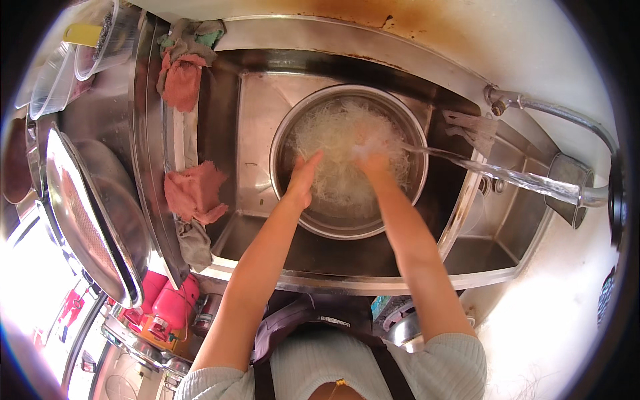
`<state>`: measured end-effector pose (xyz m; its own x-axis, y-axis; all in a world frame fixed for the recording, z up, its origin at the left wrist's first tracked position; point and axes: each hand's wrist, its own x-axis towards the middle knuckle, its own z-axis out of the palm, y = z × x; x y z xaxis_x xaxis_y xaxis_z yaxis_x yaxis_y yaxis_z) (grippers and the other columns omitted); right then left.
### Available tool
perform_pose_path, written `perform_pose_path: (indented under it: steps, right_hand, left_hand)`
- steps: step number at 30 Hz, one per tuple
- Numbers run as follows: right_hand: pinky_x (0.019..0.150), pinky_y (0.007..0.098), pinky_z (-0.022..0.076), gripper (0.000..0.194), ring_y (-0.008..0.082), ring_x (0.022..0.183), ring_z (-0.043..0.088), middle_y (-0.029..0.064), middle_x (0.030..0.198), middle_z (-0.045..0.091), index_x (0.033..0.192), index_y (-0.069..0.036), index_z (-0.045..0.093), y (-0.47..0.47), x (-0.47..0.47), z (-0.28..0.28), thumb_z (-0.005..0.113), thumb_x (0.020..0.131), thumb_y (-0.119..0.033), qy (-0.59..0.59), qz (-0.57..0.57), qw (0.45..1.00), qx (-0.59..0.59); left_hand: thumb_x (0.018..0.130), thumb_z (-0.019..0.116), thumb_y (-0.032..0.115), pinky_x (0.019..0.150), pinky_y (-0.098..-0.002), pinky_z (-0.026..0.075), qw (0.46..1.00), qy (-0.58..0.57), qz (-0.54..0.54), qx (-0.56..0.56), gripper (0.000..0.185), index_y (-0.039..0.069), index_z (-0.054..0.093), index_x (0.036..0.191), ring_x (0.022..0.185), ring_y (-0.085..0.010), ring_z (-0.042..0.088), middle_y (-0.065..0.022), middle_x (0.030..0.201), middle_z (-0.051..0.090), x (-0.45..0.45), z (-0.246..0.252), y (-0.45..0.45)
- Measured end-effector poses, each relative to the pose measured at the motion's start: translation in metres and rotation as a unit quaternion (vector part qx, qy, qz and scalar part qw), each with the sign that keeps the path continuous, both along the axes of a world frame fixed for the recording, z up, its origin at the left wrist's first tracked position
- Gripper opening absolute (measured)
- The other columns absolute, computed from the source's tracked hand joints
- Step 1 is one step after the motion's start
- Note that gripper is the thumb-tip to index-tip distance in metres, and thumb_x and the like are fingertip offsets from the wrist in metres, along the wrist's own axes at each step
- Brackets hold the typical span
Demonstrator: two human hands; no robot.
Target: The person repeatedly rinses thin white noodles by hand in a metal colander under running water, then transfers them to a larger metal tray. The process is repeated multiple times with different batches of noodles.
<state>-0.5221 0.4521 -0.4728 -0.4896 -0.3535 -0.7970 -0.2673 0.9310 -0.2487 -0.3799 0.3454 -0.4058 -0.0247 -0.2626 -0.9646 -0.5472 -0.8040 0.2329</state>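
A large round metal bowl (350, 234) sits in a stainless steel sink (260, 125), filled with water and a mass of thin pale noodle-like strands (345, 125). At the bowl's left side, my left hand (304, 177) dips its fingers among the strands, fingers extended and nothing plainly gripped. My right hand (371, 157) is in the water nearer the bowl's right side; its fingers are blurred by water and strands, so its grip cannot be told. A stream of water (480, 167) runs from the faucet (595, 196) at the right into the bowl beside my right hand.
Red cloths (195, 191) and a grey rag (194, 245) lie along the sink's left rim. A mesh cloth (472, 131) hangs over the divider to a smaller basin (520, 200). Large metal lids (92, 220) and clear plastic containers (52, 82) stand at the left.
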Motion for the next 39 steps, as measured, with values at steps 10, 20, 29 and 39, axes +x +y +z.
perform_pose_path:
  steps: [10,20,29,39]
  right_hand:
    - [0.077,0.0380,0.0504,0.043,0.0347,0.088,0.064,0.0176,0.101,0.066,0.101,-0.004,0.066,-0.012,0.081,0.119,0.055,0.087,-0.043,0.065,-0.082,0.947,-0.303]
    - [0.095,0.0511,0.0384,0.046,0.0312,0.126,0.039,0.0217,0.133,0.043,0.116,-0.007,0.056,0.012,0.025,0.022,0.060,0.084,-0.039,0.341,0.219,0.902,-0.149]
    - [0.074,0.0398,0.0511,0.031,0.0317,0.086,0.065,0.0191,0.092,0.067,0.100,-0.003,0.067,-0.015,0.072,0.094,0.069,0.075,-0.022,-0.124,-0.231,0.880,-0.396]
    - [0.094,0.0516,0.0377,0.060,0.0396,0.116,0.045,0.0213,0.125,0.049,0.127,-0.008,0.050,0.016,0.038,0.063,0.068,0.076,-0.033,0.262,0.073,0.956,-0.106]
  left_hand:
    - [0.089,0.059,0.033,0.080,-0.0390,0.051,0.951,0.294,0.041,0.089,0.039,0.004,0.058,0.116,0.093,-0.0263,0.062,-0.0103,0.106,0.063,0.035,-0.036,0.004]
    - [0.083,0.066,0.034,0.099,-0.0396,0.038,0.981,0.095,-0.145,-0.090,0.065,0.002,0.042,0.134,0.124,-0.0266,0.043,-0.0137,0.133,0.047,0.007,-0.024,0.000]
    - [0.091,0.047,0.044,0.093,-0.0454,0.047,0.932,0.285,0.119,0.191,0.052,0.008,0.050,0.128,0.104,-0.0287,0.060,-0.0131,0.124,0.056,-0.004,-0.037,-0.029]
    - [0.077,0.066,0.014,0.091,-0.0452,0.045,0.795,0.066,-0.467,-0.381,0.053,0.008,0.050,0.128,0.129,-0.0389,0.036,-0.0255,0.136,0.039,0.018,-0.014,0.000]
